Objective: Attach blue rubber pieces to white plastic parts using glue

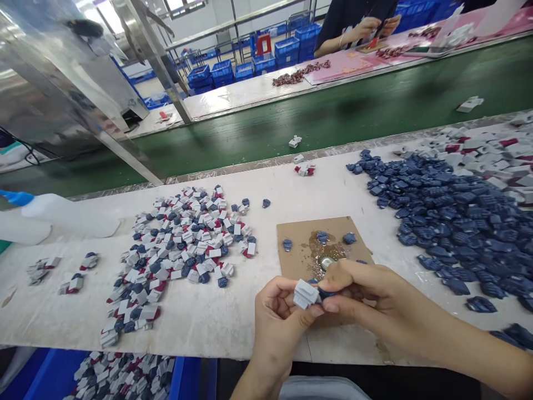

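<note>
Between its fingers and thumb, my left hand (277, 319) grips a grey plastic part (305, 294). My right hand (366, 294) pinches a dark blue plastic piece (326, 291) against that part's right side; the fingers cover most of the blue piece. Both hands are together over the near edge of a brown cardboard sheet (287, 233). On the wet cardboard lie a small round metal cap (327, 262) and several loose dark blue pieces, among them one near its top (322, 237).
A pile of grey, blue and red assembled parts (183, 239) lies left, above a filled blue bin (179, 378). Dark blue pieces (449, 211) and grey parts (491, 155) are heaped right. White bottles (70, 214) lie far left. Beyond the green conveyor (250, 144), another person's hands (377, 28) work.
</note>
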`<state>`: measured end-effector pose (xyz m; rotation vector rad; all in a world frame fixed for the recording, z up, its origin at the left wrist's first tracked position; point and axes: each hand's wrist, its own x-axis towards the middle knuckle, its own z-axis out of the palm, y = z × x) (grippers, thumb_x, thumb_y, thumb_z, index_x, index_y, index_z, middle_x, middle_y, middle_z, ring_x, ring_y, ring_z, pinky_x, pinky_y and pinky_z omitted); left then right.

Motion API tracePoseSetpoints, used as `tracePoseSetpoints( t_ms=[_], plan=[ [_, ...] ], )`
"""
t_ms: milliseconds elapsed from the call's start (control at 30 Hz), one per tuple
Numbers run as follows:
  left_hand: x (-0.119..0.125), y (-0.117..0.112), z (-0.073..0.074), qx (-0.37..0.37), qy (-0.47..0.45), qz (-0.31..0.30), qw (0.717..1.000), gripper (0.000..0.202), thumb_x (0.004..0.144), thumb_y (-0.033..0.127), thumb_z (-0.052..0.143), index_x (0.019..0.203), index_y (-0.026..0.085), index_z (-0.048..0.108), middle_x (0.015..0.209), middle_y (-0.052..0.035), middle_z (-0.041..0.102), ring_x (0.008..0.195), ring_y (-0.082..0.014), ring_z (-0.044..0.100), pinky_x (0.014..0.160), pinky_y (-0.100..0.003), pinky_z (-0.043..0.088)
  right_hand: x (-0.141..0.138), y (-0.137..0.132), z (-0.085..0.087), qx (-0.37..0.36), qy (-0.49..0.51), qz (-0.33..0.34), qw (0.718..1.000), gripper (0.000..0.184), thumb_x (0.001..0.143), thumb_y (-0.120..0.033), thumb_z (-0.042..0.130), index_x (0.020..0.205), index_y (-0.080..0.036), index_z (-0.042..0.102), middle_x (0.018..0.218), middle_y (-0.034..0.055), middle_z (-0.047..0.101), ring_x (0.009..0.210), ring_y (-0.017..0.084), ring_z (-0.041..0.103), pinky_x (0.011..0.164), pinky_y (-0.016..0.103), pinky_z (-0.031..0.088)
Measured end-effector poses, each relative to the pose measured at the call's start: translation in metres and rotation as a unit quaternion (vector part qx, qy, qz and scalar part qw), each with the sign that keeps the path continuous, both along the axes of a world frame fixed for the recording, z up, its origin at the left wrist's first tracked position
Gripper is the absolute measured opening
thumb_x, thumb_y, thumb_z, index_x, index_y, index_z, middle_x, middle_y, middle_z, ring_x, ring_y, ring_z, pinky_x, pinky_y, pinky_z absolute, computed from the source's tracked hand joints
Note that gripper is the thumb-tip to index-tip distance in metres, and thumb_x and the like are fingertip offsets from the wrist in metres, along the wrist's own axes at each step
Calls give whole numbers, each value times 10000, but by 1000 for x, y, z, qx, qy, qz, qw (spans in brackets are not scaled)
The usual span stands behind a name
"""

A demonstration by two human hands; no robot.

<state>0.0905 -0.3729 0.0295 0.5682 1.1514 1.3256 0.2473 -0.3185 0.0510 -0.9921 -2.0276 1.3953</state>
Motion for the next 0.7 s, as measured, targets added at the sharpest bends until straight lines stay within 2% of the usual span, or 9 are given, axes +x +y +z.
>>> tracePoseSetpoints(
  t_ms=[100, 133, 200, 267, 333, 400, 500, 600, 700],
  plan=[
    [-29, 4, -11, 91, 283, -43, 954, 127, 717, 199, 768, 835, 211, 723, 760, -21, 737, 704, -174, 672, 632, -263, 526, 1, 8, -11, 59, -26, -19, 998, 243, 905, -443, 584, 967, -229, 682, 677, -5, 608, 546, 128, 554, 485, 225, 441],
    [-42, 4, -14, 127, 416, -37, 900, 157, 750, 185, 729, 905, 215, 730, 816, -42, 736, 757, -199, 668, 671, -297, 529, 6, 11, -14, 83, -33, -47, 995, 278, 899, -468, 581, 1022, -242, 687, 705, 3, 628, 554, 135, 565, 494, 234, 454],
    [-68, 4, -16, 174, 647, 4, 742, 307, 790, 185, 687, 1095, 215, 703, 1015, -106, 713, 892, -258, 643, 776, -384, 520, 23, 18, -16, 99, -56, -147, 983, 360, 909, -523, 525, 1103, -256, 669, 774, 30, 674, 592, 159, 613, 506, 250, 485],
    [-89, 9, -11, 198, 772, 39, 603, 484, 798, 227, 696, 1274, 196, 609, 1217, -178, 627, 984, -307, 606, 845, -453, 489, 48, 26, -17, 92, -98, -272, 953, 407, 913, -554, 472, 1125, -255, 648, 827, 55, 704, 648, 185, 659, 512, 257, 503],
    [-99, 32, 3, 242, 807, 48, 537, 578, 809, 262, 695, 1357, 184, 528, 1285, -207, 572, 1043, -329, 585, 894, -474, 460, 73, 37, -17, 105, -157, -329, 925, 423, 893, -574, 472, 1113, -256, 646, 835, 59, 710, 660, 196, 663, 507, 262, 494],
    [-94, 79, 21, 298, 788, 42, 537, 522, 856, 282, 641, 1355, 186, 520, 1267, -186, 600, 1148, -336, 557, 986, -476, 411, 90, 56, -14, 153, -232, -302, 912, 403, 890, -563, 457, 1038, -251, 665, 843, 54, 707, 636, 188, 638, 511, 275, 473],
    [-68, 189, 34, 238, 753, -38, 612, 459, 945, 317, 497, 1372, 150, 498, 1409, -168, 542, 1346, -308, 420, 1125, -445, 303, 95, 104, -6, 227, -382, -202, 873, 340, 949, -420, 398, 977, -225, 675, 991, 74, 708, 817, 211, 649, 590, 287, 460],
    [-37, 299, 23, 123, 732, -95, 664, 515, 960, 297, 501, 1435, 117, 419, 1537, -190, 395, 1436, -292, 312, 1149, -429, 296, 83, 165, -3, 253, -460, -162, 836, 270, 962, -273, 426, 1047, -180, 666, 1036, 120, 697, 1012, 267, 619, 656, 307, 455],
    [-19, 364, 1, 69, 715, -85, 690, 434, 932, 309, 578, 1334, 155, 524, 1427, -162, 509, 1295, -315, 491, 1047, -537, 419, 74, 216, -11, 261, -510, -124, 810, 147, 900, -211, 576, 1001, -144, 658, 1004, 105, 679, 963, 242, 623, 683, 318, 483]
  ],
)
